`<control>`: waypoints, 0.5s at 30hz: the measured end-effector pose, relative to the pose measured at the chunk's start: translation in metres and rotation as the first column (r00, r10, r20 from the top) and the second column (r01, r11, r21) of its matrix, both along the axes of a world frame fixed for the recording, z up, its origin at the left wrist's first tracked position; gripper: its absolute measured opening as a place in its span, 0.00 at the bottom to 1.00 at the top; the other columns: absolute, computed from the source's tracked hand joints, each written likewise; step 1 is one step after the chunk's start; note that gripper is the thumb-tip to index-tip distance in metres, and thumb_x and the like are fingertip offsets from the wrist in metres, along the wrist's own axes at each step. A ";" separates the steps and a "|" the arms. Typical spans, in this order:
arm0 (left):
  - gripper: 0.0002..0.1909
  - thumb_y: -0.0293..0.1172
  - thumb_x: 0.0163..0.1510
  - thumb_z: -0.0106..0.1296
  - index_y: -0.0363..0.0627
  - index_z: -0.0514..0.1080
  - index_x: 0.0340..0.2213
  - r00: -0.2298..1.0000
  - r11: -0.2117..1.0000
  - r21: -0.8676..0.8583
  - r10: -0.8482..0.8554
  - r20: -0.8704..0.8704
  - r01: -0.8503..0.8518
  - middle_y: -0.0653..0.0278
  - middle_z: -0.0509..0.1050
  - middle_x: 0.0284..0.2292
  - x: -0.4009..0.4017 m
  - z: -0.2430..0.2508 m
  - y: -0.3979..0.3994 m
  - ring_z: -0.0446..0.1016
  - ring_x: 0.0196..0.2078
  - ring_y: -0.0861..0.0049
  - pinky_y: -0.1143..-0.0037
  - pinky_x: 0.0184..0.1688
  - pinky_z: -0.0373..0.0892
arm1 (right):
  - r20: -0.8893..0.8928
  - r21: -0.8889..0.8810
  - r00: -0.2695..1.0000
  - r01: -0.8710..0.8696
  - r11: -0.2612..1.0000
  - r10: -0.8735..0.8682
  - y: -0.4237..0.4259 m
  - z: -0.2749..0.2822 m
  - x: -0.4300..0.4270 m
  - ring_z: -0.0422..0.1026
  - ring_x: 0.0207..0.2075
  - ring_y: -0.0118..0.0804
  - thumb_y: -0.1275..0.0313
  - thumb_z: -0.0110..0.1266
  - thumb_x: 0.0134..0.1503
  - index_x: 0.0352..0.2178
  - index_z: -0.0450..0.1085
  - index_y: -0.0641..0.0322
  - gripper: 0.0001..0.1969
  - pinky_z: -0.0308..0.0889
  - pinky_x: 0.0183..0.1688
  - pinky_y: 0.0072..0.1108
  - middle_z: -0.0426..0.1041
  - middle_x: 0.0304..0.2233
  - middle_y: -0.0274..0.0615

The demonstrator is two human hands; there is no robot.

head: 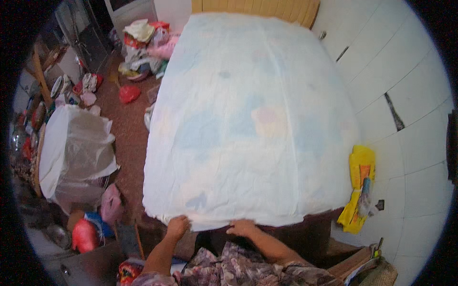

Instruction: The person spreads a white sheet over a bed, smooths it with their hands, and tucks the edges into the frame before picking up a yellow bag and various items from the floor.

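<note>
A pale white bed sheet [229,168] with faint blue, pink and yellow shapes covers the bed before me. Its near edge hangs a little over the foot of the bed. My left hand [178,227] grips that edge left of the middle. Farther right, my right hand [243,228] has hold of the same edge, its fingertips partly hidden and slightly blurred. Between my hands, a flap of the sheet droops. A long crease runs down the sheet's right half towards the wooden headboard [256,6].
White wall panels [379,153] flank the bed's right side, where a yellow plastic bag [361,168] hangs. On the reddish floor [130,150] at left lie a red bag [129,93] and piled clothes [143,59]. A sheet-covered box-like thing [82,143] stands left.
</note>
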State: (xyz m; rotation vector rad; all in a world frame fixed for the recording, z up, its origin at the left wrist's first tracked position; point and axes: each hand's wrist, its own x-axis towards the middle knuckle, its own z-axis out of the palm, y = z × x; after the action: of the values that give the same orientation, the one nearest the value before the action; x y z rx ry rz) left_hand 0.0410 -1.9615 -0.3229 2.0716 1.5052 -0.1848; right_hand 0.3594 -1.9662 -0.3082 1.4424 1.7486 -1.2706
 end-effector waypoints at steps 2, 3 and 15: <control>0.12 0.38 0.51 0.47 0.49 0.73 0.34 1.000 0.996 -0.092 0.002 -0.020 -0.004 0.58 0.72 0.37 -0.011 -0.029 -0.001 0.70 0.37 0.65 0.65 0.40 0.67 | -0.002 0.097 1.000 0.028 0.995 -0.028 -0.016 -0.025 0.009 0.61 0.51 0.51 0.42 0.46 0.47 0.51 0.59 0.55 0.36 0.53 0.52 0.45 0.64 0.49 0.50; 0.10 0.39 0.50 0.47 0.51 0.74 0.32 0.998 0.997 -0.076 0.013 -0.063 -0.018 0.58 0.73 0.35 -0.020 -0.036 -0.002 0.71 0.37 0.65 0.64 0.38 0.68 | -0.021 0.077 0.999 0.051 0.996 -0.049 -0.018 -0.030 0.011 0.62 0.50 0.51 0.42 0.46 0.47 0.51 0.59 0.55 0.36 0.54 0.51 0.45 0.65 0.47 0.50; 0.09 0.39 0.48 0.51 0.54 0.75 0.32 0.959 0.955 -0.116 0.259 -0.116 -0.271 0.68 0.70 0.42 -0.072 -0.008 -0.014 0.63 0.48 0.65 0.54 0.52 0.56 | 0.166 -0.212 0.983 -0.047 0.976 0.084 0.001 -0.008 -0.013 0.63 0.50 0.46 0.40 0.49 0.43 0.51 0.59 0.52 0.38 0.57 0.47 0.47 0.65 0.49 0.43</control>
State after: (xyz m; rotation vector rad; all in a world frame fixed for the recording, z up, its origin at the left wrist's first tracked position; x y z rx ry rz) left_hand -0.0310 -1.9756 -0.3304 1.7601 1.7648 -0.2780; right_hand 0.3459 -1.9653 -0.3163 1.3226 1.4893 -1.2141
